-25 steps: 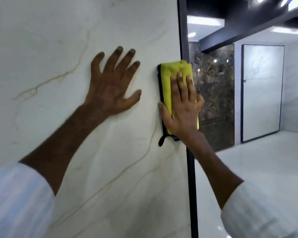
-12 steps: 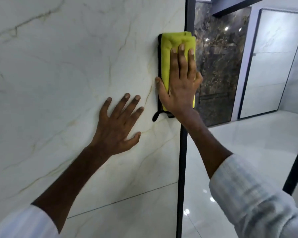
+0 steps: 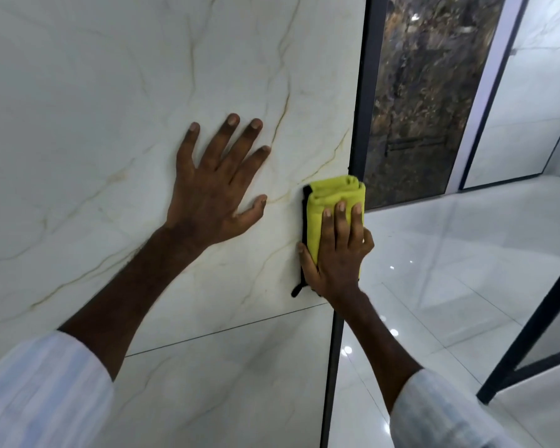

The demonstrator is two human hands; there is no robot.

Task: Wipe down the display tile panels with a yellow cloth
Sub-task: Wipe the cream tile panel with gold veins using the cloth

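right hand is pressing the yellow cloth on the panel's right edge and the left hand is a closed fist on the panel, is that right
Not quite. The left hand is no fist: it lies flat on the panel, spread wide, as the head view shows. The right hand does press the yellow cloth on the panel's right edge.

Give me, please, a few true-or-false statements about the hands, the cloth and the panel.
1. The left hand lies flat on the panel. True.
2. The right hand presses the cloth at the panel's left edge. False: at its right edge, beside the frame.
3. The cloth is blue. False: it is yellow.
4. A seam crosses the panel below both hands. True.
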